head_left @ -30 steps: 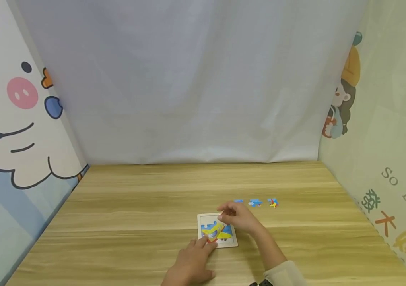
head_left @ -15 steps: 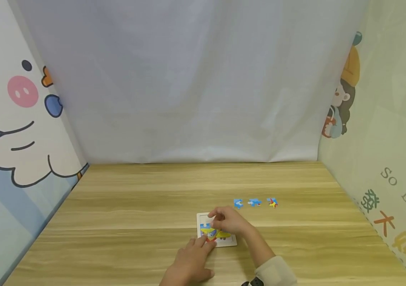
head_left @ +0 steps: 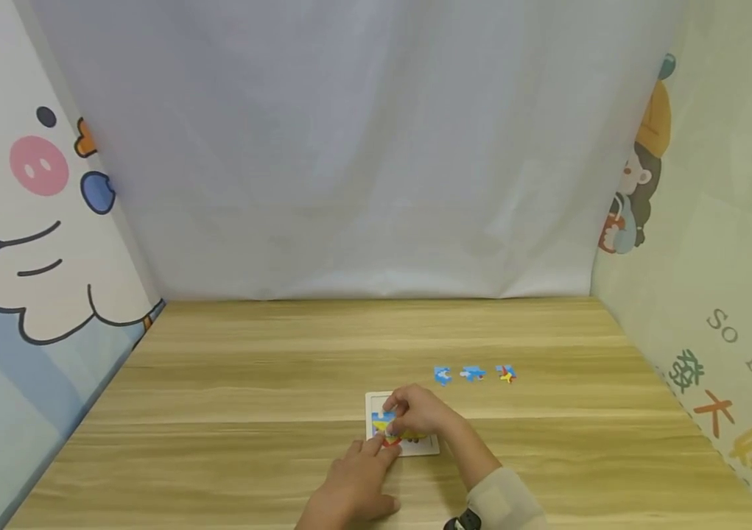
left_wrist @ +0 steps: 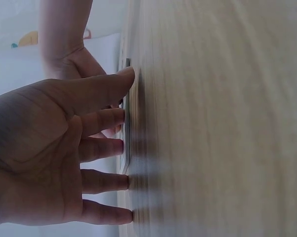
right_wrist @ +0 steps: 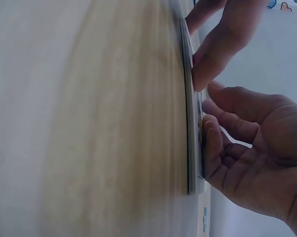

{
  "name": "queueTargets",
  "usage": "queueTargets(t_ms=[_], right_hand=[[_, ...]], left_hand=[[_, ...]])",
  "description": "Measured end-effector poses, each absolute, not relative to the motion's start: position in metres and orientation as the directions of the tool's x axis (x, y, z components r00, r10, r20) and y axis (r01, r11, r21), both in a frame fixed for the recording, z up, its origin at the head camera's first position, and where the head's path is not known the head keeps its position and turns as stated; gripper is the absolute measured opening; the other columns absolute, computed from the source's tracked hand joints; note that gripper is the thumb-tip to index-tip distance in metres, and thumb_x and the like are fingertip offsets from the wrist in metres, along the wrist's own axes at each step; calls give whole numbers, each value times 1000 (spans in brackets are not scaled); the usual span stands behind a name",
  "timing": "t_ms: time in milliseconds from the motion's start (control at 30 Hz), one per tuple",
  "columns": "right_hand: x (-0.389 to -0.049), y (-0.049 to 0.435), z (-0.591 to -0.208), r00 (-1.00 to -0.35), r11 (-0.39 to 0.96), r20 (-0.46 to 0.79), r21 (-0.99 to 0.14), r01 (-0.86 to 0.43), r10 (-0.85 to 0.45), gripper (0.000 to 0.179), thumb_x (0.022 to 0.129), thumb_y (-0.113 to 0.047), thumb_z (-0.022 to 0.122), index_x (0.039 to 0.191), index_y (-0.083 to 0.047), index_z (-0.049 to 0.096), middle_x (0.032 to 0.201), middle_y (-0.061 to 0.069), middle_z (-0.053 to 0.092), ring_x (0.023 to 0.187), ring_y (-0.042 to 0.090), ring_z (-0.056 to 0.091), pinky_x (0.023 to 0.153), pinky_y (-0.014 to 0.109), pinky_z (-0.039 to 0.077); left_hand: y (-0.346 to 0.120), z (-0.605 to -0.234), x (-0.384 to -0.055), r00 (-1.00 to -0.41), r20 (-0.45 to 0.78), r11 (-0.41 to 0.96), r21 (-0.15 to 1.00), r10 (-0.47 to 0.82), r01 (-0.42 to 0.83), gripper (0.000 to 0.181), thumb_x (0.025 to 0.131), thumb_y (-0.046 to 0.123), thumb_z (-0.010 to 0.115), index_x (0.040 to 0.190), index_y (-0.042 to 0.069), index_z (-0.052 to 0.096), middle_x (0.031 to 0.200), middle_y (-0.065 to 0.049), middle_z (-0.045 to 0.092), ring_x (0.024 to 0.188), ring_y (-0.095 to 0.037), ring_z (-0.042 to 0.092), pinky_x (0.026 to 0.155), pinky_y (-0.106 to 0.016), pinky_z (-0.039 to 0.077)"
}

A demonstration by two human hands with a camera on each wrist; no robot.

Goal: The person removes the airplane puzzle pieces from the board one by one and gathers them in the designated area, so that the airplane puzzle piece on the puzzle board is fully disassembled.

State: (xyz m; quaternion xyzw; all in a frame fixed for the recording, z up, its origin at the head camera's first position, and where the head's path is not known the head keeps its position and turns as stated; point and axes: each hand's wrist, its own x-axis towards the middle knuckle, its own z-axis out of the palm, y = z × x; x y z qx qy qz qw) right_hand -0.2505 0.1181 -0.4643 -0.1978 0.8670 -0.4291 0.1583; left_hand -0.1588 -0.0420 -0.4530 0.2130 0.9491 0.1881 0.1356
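Note:
A square jigsaw puzzle tray [head_left: 369, 405] with a pale border lies near the front middle of the table in the head view. Puzzle pieces [head_left: 382, 417] in it show a yellow plane on blue, and bare backing shows at its upper left. My left hand [head_left: 359, 478] rests with fingertips on its near edge, fingers extended; the left wrist view shows this hand [left_wrist: 49, 148] from the palm side. My right hand [head_left: 418, 412] bends over the tray's middle, thumb and fingertips down at the pieces, hiding much of the picture. I cannot tell whether it pinches a piece.
Loose blue jigsaw pieces lie in a row behind the tray to the right: one on the left [head_left: 442, 375], one in the middle [head_left: 473, 373] and one with red and yellow [head_left: 506, 374]. A grey-white curtain [head_left: 376, 184] hangs behind the wooden table [head_left: 250, 390].
My right hand has moved left and slightly down over the tray, from its upper right part to its middle, uncovering the leftmost loose piece. The left hand stays at the near edge.

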Motion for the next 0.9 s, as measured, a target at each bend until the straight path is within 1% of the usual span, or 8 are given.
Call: queueTargets(t_ms=[167,400,500,633,767,900], right_hand=[[-253,117,-467,-878,557,-104,-805,-201,-467,20,73,1,74,91,-1,65,68,1,55,61,12,51,54,25,43],[-254,114,-469,-894,554,-114,-816,-163,-432,24,71,5,74,90,-3,61,72,3,53,64,15,49,54,26,44],[-253,114,-469,-899,539,-121,-831,-141,-421,25,72,7,72,90,-4,59,72,4,52,62,15,49,52,26,43],[-252,115,-471,-895,489,-89,-859,-153,-437,21,75,8,68,89,-2,57,70,5,54,60,14,50,51,25,42],[-251,114,-473,-891,458,-44,-869,-189,-452,15,77,9,63,86,-1,56,73,6,55,64,14,51,53,25,43],[-248,115,-471,-905,459,-14,-865,-202,-426,13,77,7,61,85,-1,56,76,5,55,69,15,51,57,27,45]], left_hand=[[-42,-452,-160,-871,-172,836,415,460,359,69,73,35,76,133,12,51,142,-14,37,125,-45,33,88,-64,36],[-42,-453,-162,-868,-164,839,389,470,381,69,73,36,76,132,12,52,141,-14,39,124,-43,36,85,-63,39],[-42,-453,-162,-865,-167,840,382,472,385,69,73,36,76,132,12,52,141,-14,39,123,-42,37,84,-63,39],[-42,-453,-161,-865,-176,839,394,470,376,69,73,36,76,132,11,52,141,-14,39,124,-44,35,86,-64,38],[-42,-453,-160,-866,-177,835,409,468,368,69,73,35,76,132,11,51,142,-15,38,124,-46,34,86,-65,36],[-41,-455,-160,-866,-172,835,404,469,373,69,73,35,76,133,12,51,142,-15,38,125,-45,34,86,-65,37]])
